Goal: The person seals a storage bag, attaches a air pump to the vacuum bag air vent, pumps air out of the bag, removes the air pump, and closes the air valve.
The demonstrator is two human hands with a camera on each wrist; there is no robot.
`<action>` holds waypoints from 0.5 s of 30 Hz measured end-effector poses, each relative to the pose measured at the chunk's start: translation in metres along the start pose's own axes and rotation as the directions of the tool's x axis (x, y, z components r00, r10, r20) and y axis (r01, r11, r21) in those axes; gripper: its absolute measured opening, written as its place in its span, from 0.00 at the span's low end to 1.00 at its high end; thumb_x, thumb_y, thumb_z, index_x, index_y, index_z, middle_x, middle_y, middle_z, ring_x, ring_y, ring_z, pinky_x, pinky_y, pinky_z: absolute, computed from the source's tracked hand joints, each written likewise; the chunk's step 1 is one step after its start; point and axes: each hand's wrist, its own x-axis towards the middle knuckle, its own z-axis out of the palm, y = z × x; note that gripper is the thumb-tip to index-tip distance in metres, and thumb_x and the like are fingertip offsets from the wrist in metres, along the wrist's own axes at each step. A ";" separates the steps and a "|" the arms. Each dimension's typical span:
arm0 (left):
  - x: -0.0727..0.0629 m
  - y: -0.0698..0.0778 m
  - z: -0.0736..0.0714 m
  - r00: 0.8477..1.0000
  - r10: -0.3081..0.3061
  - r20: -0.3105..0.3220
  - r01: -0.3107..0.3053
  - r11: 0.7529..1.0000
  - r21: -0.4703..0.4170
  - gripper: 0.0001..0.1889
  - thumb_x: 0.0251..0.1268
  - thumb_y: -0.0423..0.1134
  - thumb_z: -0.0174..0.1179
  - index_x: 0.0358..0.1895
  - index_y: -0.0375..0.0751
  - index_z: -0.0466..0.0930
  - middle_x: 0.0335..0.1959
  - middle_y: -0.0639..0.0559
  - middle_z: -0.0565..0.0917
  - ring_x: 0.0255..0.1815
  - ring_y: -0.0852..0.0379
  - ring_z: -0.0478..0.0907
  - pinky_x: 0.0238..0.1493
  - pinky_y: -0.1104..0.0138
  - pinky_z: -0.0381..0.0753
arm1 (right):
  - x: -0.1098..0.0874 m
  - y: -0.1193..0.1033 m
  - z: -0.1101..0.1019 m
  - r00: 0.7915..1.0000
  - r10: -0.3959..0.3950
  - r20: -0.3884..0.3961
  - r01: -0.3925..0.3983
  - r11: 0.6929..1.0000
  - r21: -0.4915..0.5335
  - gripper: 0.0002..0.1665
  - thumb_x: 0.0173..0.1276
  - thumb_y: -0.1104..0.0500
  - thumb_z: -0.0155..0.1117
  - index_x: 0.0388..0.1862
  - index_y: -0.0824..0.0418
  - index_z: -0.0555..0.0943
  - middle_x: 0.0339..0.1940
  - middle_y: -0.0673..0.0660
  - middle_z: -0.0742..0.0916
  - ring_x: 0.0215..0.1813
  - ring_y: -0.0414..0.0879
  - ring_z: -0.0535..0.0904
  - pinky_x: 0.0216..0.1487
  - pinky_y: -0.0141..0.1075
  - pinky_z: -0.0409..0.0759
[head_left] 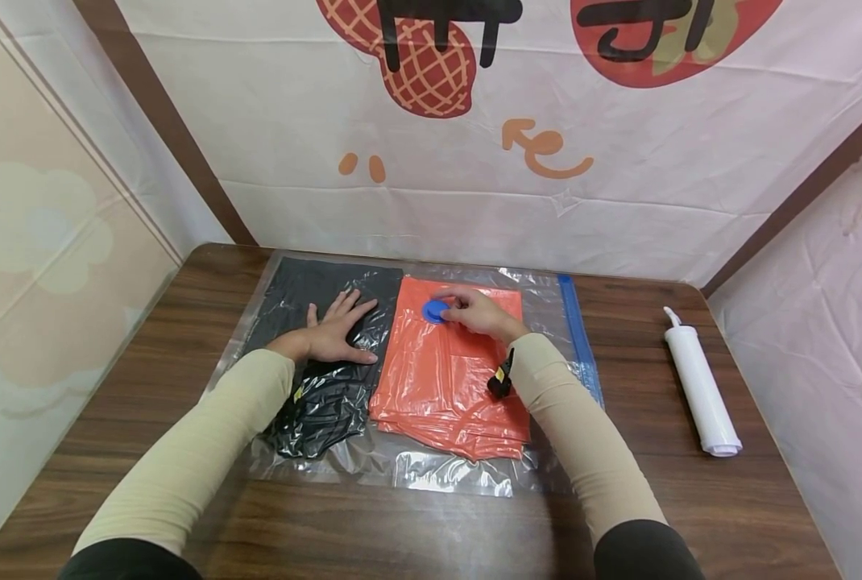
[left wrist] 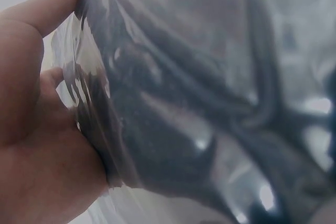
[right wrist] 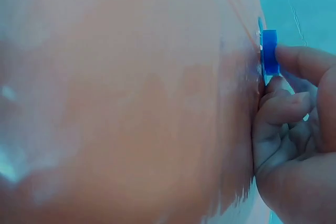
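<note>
A clear plastic vacuum storage bag [head_left: 453, 481] lies flat on the wooden table, with folded black clothing [head_left: 329, 278] in its left part and folded orange-red clothing [head_left: 420, 387] beside it. Spread fingers of my left hand [head_left: 335, 334] press down on the bag over the black clothing; its thumb points toward the orange side. My right hand [head_left: 478, 312] pinches the round blue valve cap [head_left: 434, 311] on the bag's upper face, above the orange clothing. Close up in the right wrist view, a fingertip touches the blue cap [right wrist: 270, 52] while other fingers are curled beneath it.
A blue zip strip [head_left: 579, 322] runs along the bag's right edge. Farther right, a white hand pump [head_left: 701, 387] with a narrow nozzle lies on the table [head_left: 641, 451]. Behind the table hangs a printed fabric wall [head_left: 416, 217].
</note>
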 end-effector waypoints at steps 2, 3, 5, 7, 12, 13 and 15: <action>0.000 0.000 0.000 1.000 -0.005 0.001 0.005 1.000 -0.001 0.64 0.49 0.73 0.69 0.84 0.50 0.43 0.84 0.41 0.31 0.82 0.40 0.21 0.67 0.31 0.14 | 0.000 0.000 0.001 1.000 0.001 -0.014 -0.001 1.000 0.004 0.22 0.76 0.62 0.63 0.67 0.60 0.78 0.30 0.52 0.77 0.25 0.41 0.68 0.27 0.31 0.66; 0.000 0.000 0.000 1.000 -0.007 0.001 0.007 1.000 -0.001 0.64 0.49 0.73 0.69 0.84 0.50 0.43 0.84 0.41 0.31 0.82 0.40 0.21 0.67 0.31 0.14 | 0.001 0.000 0.001 1.000 -0.003 -0.019 0.003 1.000 0.007 0.21 0.76 0.62 0.63 0.66 0.61 0.79 0.29 0.52 0.77 0.26 0.41 0.68 0.28 0.31 0.66; 0.001 0.000 0.000 1.000 -0.010 -0.001 0.010 1.000 -0.001 0.64 0.49 0.73 0.69 0.84 0.50 0.43 0.84 0.41 0.31 0.82 0.40 0.21 0.67 0.31 0.14 | 0.001 0.000 0.001 1.000 -0.011 -0.024 0.012 1.000 0.012 0.21 0.75 0.61 0.65 0.65 0.62 0.78 0.29 0.52 0.77 0.26 0.41 0.68 0.29 0.31 0.66; 0.001 0.000 0.000 1.000 -0.012 -0.001 0.012 1.000 0.000 0.64 0.49 0.73 0.69 0.84 0.50 0.43 0.84 0.41 0.31 0.82 0.40 0.21 0.67 0.31 0.14 | 0.002 0.001 0.001 1.000 -0.019 -0.018 0.020 1.000 0.022 0.23 0.75 0.61 0.65 0.66 0.62 0.77 0.28 0.52 0.76 0.26 0.42 0.69 0.29 0.31 0.67; 0.000 0.001 0.000 1.000 -0.011 -0.001 0.011 1.000 0.004 0.64 0.50 0.72 0.70 0.84 0.50 0.43 0.84 0.41 0.31 0.82 0.40 0.21 0.67 0.31 0.15 | 0.002 0.004 -0.001 0.999 -0.033 0.015 0.033 0.999 0.019 0.25 0.77 0.64 0.60 0.71 0.59 0.75 0.30 0.53 0.77 0.26 0.43 0.69 0.28 0.31 0.68; 0.000 0.001 0.001 1.000 -0.010 -0.002 0.010 1.000 0.004 0.64 0.50 0.72 0.70 0.84 0.50 0.43 0.84 0.41 0.31 0.82 0.40 0.21 0.67 0.30 0.15 | 0.002 0.004 -0.001 0.999 -0.036 0.018 0.036 0.999 0.016 0.25 0.77 0.64 0.60 0.71 0.59 0.75 0.31 0.53 0.77 0.26 0.43 0.69 0.27 0.31 0.68; 0.000 0.001 0.001 1.000 -0.010 -0.003 0.010 1.000 0.005 0.63 0.50 0.72 0.70 0.84 0.50 0.43 0.84 0.41 0.31 0.82 0.40 0.21 0.67 0.30 0.15 | 0.002 0.005 -0.001 0.999 -0.042 0.018 0.042 0.999 0.015 0.24 0.76 0.65 0.60 0.70 0.59 0.76 0.30 0.53 0.77 0.26 0.43 0.69 0.27 0.31 0.67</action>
